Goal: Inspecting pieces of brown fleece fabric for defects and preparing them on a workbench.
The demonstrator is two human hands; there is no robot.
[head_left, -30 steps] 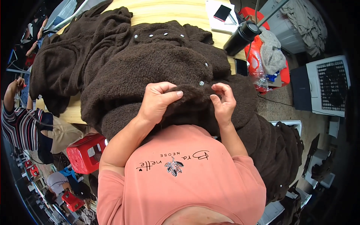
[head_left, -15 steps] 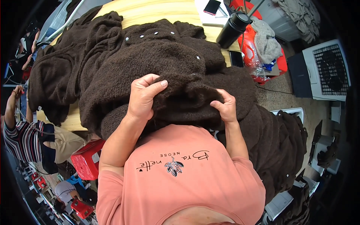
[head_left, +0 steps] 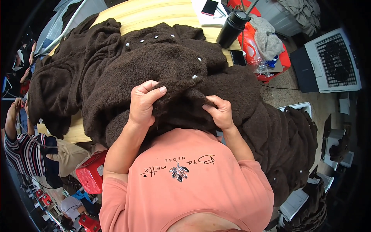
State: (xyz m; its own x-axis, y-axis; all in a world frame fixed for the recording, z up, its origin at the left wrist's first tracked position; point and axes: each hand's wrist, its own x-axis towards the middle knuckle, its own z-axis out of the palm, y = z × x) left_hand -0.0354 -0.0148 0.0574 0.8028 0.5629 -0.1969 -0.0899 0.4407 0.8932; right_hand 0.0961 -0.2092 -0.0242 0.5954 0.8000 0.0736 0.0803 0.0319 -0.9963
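A dark brown knitted garment [head_left: 154, 62] with shiny pale buttons lies bunched over the table in front of me. My left hand [head_left: 143, 102] pinches its near edge between thumb and fingers. Further right, my right hand [head_left: 218, 111] grips the same edge, its fingertips partly hidden in the fabric. Between my hands the cloth is lifted into a fold with a dark hollow beneath. More brown knitwear [head_left: 62, 77] is heaped to the left, and another pile [head_left: 284, 143] hangs over a white bin at my right.
On the wooden table [head_left: 154, 12] stand a black bottle [head_left: 232, 29] and two phones, one on white paper. A red stool [head_left: 276, 71] beyond its right edge carries bags and grey knitwear. Another red stool [head_left: 91, 174] and a person in a striped top [head_left: 27, 154] are at the left.
My right hand has moved left along the edge, closer to my left hand. Another button has come into view on the garment above my hands. The whole view has shifted slightly.
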